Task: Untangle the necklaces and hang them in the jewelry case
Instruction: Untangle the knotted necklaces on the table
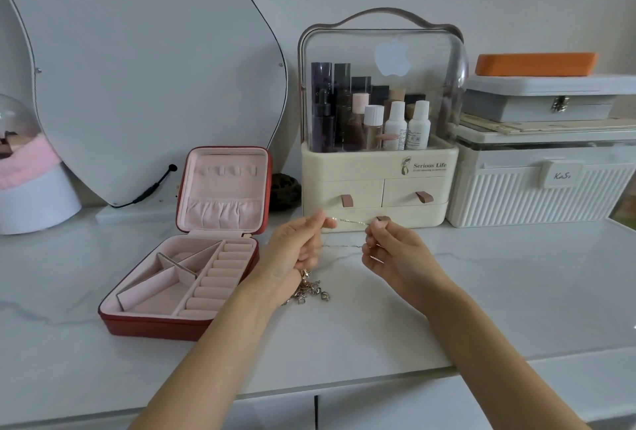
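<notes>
Pinching a thin silver chain taut between left hand and right hand, fingers clamped on it. Dangling, seemingly, a gold tangled necklace clump beside the open red pink-lined jewelry case.

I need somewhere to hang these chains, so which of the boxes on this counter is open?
The red jewelry case on the left, lid up, pink lining showing. The cosmetics organizer and white bins are closed.
</notes>
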